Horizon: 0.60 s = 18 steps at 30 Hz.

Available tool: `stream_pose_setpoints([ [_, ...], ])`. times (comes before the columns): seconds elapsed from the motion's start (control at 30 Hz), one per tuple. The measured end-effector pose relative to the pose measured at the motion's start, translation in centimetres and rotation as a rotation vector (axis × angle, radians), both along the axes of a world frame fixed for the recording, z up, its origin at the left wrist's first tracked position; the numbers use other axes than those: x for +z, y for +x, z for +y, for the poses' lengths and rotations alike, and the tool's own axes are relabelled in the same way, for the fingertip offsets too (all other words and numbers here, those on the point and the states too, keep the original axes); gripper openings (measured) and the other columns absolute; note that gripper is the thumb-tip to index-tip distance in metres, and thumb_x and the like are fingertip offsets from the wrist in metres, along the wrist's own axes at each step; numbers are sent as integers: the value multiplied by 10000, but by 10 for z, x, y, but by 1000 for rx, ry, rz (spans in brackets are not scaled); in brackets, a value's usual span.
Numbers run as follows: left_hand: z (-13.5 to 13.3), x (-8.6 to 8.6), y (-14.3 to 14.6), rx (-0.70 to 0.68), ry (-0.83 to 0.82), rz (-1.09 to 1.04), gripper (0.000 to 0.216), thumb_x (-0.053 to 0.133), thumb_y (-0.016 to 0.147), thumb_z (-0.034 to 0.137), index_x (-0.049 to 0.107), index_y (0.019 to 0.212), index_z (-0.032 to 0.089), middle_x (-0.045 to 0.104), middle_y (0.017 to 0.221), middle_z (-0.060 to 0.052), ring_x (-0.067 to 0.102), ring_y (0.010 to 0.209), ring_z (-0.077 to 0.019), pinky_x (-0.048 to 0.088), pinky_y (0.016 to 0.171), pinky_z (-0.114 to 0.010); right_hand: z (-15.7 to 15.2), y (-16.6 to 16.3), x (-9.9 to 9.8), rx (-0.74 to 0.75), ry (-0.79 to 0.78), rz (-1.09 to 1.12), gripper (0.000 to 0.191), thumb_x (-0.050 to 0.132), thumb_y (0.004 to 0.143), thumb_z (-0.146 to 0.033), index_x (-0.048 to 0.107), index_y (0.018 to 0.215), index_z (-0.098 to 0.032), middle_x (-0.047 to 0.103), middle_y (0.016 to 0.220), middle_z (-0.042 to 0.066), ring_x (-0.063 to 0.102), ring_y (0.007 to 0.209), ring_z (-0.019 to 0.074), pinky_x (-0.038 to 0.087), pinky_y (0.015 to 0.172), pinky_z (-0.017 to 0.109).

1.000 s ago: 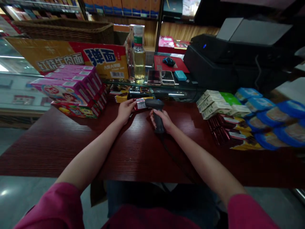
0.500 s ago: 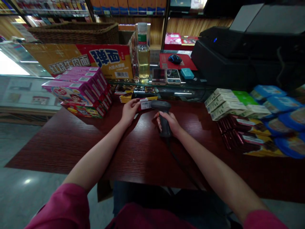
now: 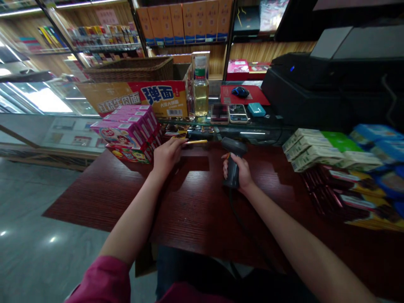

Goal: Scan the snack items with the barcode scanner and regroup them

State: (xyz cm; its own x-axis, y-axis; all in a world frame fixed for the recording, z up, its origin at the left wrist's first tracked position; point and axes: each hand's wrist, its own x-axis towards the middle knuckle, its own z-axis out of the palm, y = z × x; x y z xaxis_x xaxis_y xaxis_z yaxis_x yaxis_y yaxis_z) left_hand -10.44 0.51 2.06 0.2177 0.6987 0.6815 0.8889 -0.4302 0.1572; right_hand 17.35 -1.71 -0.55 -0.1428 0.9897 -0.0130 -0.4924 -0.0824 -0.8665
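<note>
My right hand (image 3: 240,173) is closed round the handle of a black corded barcode scanner (image 3: 232,160), held upright over the dark red table (image 3: 195,210). My left hand (image 3: 166,154) pinches a thin flat packet (image 3: 194,142) seen edge-on, level above the table just left of the scanner. A stack of pink and red boxes (image 3: 128,131) stands right beside my left hand.
At the right lie stacked packets: pale boxes (image 3: 311,148), dark chocolate bars (image 3: 344,191), blue bags (image 3: 378,141). Behind, a glass counter carries a yellow carton (image 3: 139,97), an oil bottle (image 3: 201,86), phones (image 3: 237,113) and a black register (image 3: 318,88). Grey floor lies to the left.
My left hand has turned the packet flat and drawn it left, away from the scanner head. The scanner has moved slightly right. The camera has tilted up and leftward.
</note>
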Motion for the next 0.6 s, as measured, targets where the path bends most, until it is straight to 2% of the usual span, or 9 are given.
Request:
stream_pose_setpoints([
  [0.13, 17, -15, -16, 110, 108, -101, 264, 517, 1036, 225, 739, 1178, 237, 775, 1233, -49, 718, 1192, -193, 553, 958, -276, -2, -1, 1, -5, 4, -11, 419, 806, 731, -553, 664, 860, -181, 577, 558, -43, 514, 380, 110, 446, 335, 228],
  [0.3, 30, -24, -24, 245, 22, -65, 302, 484, 1029, 177, 742, 1181, 214, 731, 1328, -83, 654, 1310, -244, 540, 1046, -352, -3, -2, 3, -3, -8, -35, 410, 783, 754, -547, 667, 879, -174, 582, 579, -34, 514, 395, 110, 441, 341, 228],
  [0.5, 31, -19, -21, 305, -110, 22, 362, 463, 1002, 154, 729, 1247, 164, 704, 1353, -160, 572, 1396, -326, 501, 1113, -496, -3, -3, 5, 4, -23, -47, 387, 765, 764, -525, 663, 885, -172, 575, 576, -33, 499, 393, 110, 440, 341, 231],
  [0.6, 26, -13, -11, 271, -122, 61, 461, 434, 975, 112, 631, 1392, 107, 614, 1469, -194, 513, 1447, -319, 447, 1174, -496, -3, -3, 5, 5, -34, -50, 383, 763, 765, -525, 662, 881, -174, 571, 570, -37, 494, 388, 107, 434, 341, 227],
])
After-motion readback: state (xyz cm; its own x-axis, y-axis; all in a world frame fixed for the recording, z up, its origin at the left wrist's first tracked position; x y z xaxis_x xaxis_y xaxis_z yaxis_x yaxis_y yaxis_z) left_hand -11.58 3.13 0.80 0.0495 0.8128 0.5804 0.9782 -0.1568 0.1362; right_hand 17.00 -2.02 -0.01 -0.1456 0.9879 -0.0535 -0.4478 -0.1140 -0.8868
